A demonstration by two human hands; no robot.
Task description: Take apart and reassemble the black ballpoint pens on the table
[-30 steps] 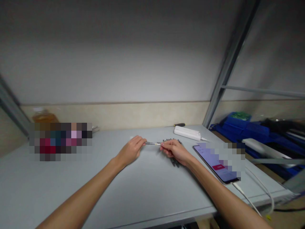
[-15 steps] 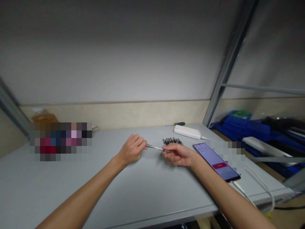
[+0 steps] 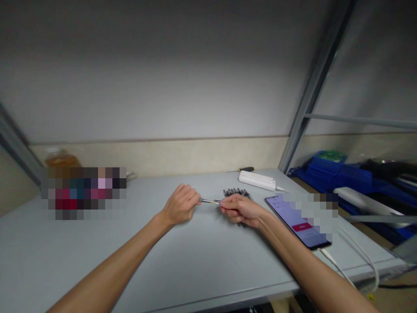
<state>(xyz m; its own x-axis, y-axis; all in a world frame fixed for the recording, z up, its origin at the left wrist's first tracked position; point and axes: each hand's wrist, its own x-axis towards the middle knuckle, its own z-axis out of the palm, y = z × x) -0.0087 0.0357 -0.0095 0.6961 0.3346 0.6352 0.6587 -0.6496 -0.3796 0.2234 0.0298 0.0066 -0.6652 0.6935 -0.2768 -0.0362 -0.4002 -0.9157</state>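
My left hand point(image 3: 182, 203) is closed in a fist around one end of a slim, silvery, pen-like rod point(image 3: 207, 201). The rod has a grey collar beside the fist and a small yellowish band along its length. At its other end, the fingertips of my right hand point(image 3: 239, 208) are pinched together. A short dark tip shows at those fingers, too small to make out. Partly hidden behind my right hand is a row of several thin black and clear sticks point(image 3: 236, 192) on the grey table point(image 3: 182, 265).
A phone point(image 3: 293, 219) with a lit screen and white cable lies right of my right hand. Behind it are a white power strip point(image 3: 256, 180) and a screwdriver point(image 3: 246, 169). A bottle of amber liquid point(image 3: 61, 158) and blurred-out items stand far left. Metal posts point(image 3: 301, 117) frame the table.
My right hand has turned over to a palm-down pinch and moved slightly left along the rod, nearer my left hand. The left hand stays almost still.
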